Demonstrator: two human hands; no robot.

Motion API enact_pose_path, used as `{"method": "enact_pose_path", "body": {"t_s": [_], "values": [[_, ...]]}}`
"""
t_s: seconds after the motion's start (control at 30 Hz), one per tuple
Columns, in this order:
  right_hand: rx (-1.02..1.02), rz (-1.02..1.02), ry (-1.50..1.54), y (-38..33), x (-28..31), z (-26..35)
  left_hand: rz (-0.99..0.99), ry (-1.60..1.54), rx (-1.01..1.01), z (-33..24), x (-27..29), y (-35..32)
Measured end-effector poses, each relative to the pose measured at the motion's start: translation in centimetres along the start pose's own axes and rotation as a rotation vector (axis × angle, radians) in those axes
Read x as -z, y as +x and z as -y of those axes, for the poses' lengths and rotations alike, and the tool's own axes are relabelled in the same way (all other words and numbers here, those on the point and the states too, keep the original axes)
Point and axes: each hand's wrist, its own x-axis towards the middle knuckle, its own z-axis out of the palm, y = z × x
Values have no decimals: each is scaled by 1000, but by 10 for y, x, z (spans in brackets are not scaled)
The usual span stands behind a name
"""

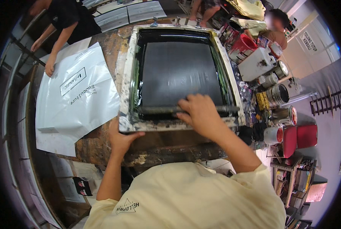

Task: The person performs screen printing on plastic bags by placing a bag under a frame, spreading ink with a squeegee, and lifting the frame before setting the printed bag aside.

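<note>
A screen-printing frame (230, 82) with a pale, ink-stained rim lies on the wooden table before me. Its dark mesh (178, 72) is wet with black ink, thickest along the edges. My right hand (199, 112) grips a squeegee (155, 110), a long dark bar lying across the near end of the mesh. My left hand (121, 138) holds the frame's near left corner, thumb along the front edge; its other fingers are partly hidden. Left of the frame lies a large white plastic sheet (98, 107) with black print. A co-worker's hand (50, 68) touches its far left edge.
Metal clamps (177, 22) stand at the frame's far edge. Ink cans (278, 93), a red bucket (242, 47) and a white jerrycan (256, 64) crowd the right side. Red chairs (306, 136) stand beyond them. Another person (276, 30) is at the far right.
</note>
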Motion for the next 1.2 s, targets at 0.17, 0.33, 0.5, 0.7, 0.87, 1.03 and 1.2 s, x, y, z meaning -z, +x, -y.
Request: {"method": "enact_pose_path", "body": {"t_s": [0.17, 0.33, 0.5, 0.7, 0.87, 1.03, 1.2], "values": [[-47, 68, 58, -18, -40, 22, 37, 289, -41, 27, -10, -3], [8, -66, -18, 12, -67, -8, 74, 340, -22, 33, -10, -5], [37, -227, -80, 122, -86, -90, 95, 339, -21, 36, -10, -3], [88, -258, -200, 260, -71, -178, 21, 278, -47, 39, -11, -9], [147, -112, -165, 313, -35, -217, 16, 209, -107, 43, -13, -14], [99, -203, -220, 272, -62, -193, 11, 219, -131, 43, -14, -15], [70, -236, -143, 168, -73, -126, 2, 220, -143, 40, -14, -15]]}}
